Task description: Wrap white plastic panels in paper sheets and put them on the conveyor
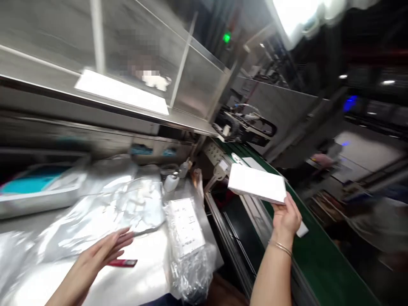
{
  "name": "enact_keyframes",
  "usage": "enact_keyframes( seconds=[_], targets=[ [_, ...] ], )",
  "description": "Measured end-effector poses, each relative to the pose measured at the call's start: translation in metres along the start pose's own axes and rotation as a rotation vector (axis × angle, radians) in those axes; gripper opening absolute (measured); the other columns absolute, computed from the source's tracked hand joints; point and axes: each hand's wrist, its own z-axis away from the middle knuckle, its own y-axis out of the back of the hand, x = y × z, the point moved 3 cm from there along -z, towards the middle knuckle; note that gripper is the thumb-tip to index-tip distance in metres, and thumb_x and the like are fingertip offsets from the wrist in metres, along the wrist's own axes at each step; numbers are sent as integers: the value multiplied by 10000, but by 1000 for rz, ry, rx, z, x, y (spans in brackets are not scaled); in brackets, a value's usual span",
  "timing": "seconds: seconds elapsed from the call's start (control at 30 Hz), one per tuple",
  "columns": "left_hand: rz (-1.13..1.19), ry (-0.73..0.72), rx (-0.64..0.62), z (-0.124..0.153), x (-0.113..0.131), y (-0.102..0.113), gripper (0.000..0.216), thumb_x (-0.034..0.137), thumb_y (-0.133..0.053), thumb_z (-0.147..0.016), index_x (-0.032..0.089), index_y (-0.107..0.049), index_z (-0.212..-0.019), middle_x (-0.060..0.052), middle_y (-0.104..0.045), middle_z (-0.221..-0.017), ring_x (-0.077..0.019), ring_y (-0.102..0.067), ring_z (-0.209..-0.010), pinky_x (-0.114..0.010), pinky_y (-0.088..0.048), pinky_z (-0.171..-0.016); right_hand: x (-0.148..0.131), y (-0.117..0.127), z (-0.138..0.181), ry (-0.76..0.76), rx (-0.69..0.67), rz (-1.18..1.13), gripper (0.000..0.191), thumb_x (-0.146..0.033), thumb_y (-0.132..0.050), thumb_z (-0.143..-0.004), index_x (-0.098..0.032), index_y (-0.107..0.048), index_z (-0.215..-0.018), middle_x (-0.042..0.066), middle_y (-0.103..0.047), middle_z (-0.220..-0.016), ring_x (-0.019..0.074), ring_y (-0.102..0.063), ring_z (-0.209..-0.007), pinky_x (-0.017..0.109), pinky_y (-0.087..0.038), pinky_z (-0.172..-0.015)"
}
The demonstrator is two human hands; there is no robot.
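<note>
My right hand (287,216) grips a white flat box (257,182) by its near right corner and holds it over a green conveyor belt (334,267). Another white piece (302,230) lies on the belt, partly covered by that hand. My left hand (103,251) hovers over the bench with its fingers stretched out and nothing in them. Just below its fingers lies a slim red object (124,263), partly hidden, its kind unclear. Clear plastic bags (108,212) spread out beyond the left hand.
A plastic-wrapped pack (188,227) with a printed white face stands at the bench's right edge, near a white bottle (171,182). At left is a white tray (41,202) with blue contents. A shelf above carries a white strip (121,92). Machinery (248,125) stands beyond the belt.
</note>
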Motion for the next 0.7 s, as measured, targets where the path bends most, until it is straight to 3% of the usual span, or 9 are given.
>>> enact_keyframes(
  seconds=[0.07, 0.13, 0.2, 0.27, 0.33, 0.43, 0.57, 0.7],
  targets=[
    [295, 6, -20, 5, 18, 3, 527, 602, -524, -746, 219, -586, -1104, -56, -654, -1124, -257, -549, -1116, -373, -419, -989, 15, -78, 48, -186, -430, -139, 375, -291, -663, -639, -140, -661, -982, 84, -679, -957, 207, -624, -837, 336, -520, -695],
    [431, 8, -104, 13, 33, 1, 557, 574, -485, -795, 148, -564, -1145, -120, -645, -1124, -262, -575, -1076, -369, -427, -962, 30, -147, 118, -403, -804, -191, 277, -278, -665, -654, -142, -697, -893, 73, -695, -891, 176, -615, -782, 275, -493, -659],
    [485, 7, -221, 25, 42, -6, 579, 572, -438, -827, 125, -548, -1179, -146, -658, -1081, -260, -623, -982, -356, -473, -871, 41, -195, 191, -598, -1115, -197, 234, -284, -662, -678, -145, -711, -859, 55, -698, -786, 144, -590, -677, 236, -454, -587],
    [541, -25, -225, 38, 44, -10, 566, 564, -431, -838, 130, -550, -1183, -134, -688, -987, -239, -663, -832, -326, -503, -750, 46, -222, 250, -735, -1334, -193, 226, -296, -666, -686, -152, -718, -853, 35, -686, -709, 123, -552, -597, 220, -410, -529],
    [620, -96, -132, 48, 43, -9, 523, 529, -458, -844, 144, -551, -1185, -106, -702, -918, -220, -666, -759, -305, -503, -697, 49, -236, 288, -806, -1451, -190, 224, -303, -676, -678, -161, -721, -845, 24, -677, -683, 118, -533, -578, 218, -384, -513],
    [710, -181, -7, 56, 35, -1, 507, 514, -460, -851, 135, -559, -1172, -91, -703, -884, -222, -660, -763, -300, -502, -679, 53, -247, 316, -849, -1517, -196, 223, -313, -683, -665, -169, -722, -831, 18, -677, -703, 122, -532, -601, 224, -380, -533],
    [747, -192, 86, 56, 26, 9, 520, 527, -457, -846, 97, -596, -1102, -96, -702, -836, -232, -657, -757, -299, -505, -638, 58, -251, 330, -871, -1545, -169, 233, -325, -676, -655, -174, -719, -826, 21, -675, -716, 139, -535, -617, 239, -388, -544],
    [751, -106, 90, 49, 21, 8, 539, 546, -462, -832, 79, -613, -1055, -108, -701, -792, -246, -662, -737, -310, -511, -611, 64, -249, 331, -868, -1504, -145, 217, -321, -684, -638, -177, -719, -797, 14, -665, -686, 140, -530, -609, 235, -388, -525]
  ],
)
